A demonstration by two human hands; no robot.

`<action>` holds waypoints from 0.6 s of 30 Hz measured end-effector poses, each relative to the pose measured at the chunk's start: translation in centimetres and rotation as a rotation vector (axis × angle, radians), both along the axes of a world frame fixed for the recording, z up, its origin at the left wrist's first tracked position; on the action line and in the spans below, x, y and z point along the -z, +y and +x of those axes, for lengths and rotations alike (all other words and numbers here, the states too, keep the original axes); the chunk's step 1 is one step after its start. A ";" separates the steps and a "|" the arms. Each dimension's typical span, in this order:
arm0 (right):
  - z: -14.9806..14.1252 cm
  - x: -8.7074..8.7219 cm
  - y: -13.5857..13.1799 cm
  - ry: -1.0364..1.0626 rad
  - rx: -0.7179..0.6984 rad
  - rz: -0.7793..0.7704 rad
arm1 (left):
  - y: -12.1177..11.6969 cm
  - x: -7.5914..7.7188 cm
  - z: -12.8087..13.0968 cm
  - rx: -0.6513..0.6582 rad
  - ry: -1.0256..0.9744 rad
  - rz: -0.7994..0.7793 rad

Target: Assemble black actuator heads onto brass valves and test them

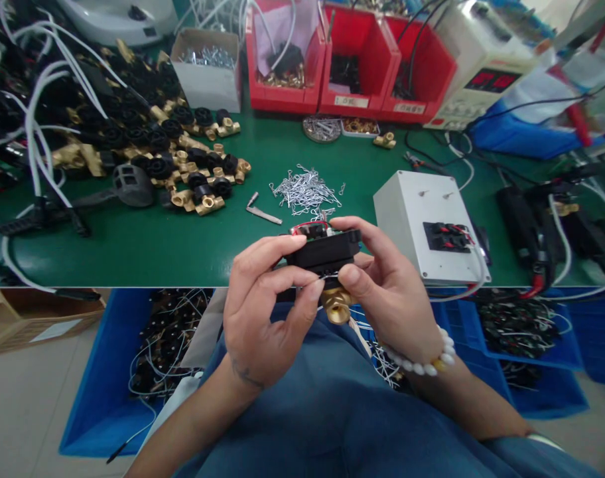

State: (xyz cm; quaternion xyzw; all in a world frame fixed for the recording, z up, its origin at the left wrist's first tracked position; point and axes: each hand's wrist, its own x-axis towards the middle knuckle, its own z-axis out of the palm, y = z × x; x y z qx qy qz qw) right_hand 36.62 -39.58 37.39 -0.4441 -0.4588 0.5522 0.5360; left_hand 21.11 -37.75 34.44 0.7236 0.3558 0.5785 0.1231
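Over the bench's front edge I hold a black actuator housing (pixel 323 255) with a brass valve (pixel 337 309) under it. My right hand (pixel 389 292) grips the housing from the right, fingers behind and thumb low at the joint with the valve. Thumb and a finger of my left hand (pixel 268 302) pinch a thin silver clip (pixel 328 275) at that joint; much of the clip is hidden. Another left finger rests on the housing's top, where red wire shows. Just beyond lies a pile of similar wire clips (pixel 306 190) on the green bench (pixel 263 143).
Left of the clips are a bent metal tool (pixel 263 211), a dark mallet (pixel 133 186) and many brass valves (pixel 198 189). Red bins (pixel 282 99) and a carton of screws (pixel 205 86) stand behind. A grey switch box (pixel 422 212) sits right. Blue crates (pixel 98 385) flank my lap.
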 end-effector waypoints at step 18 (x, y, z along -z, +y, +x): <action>-2.9 0.8 -1.8 0.060 0.123 0.023 | -1.0 0.4 -0.9 0.176 -0.380 -0.188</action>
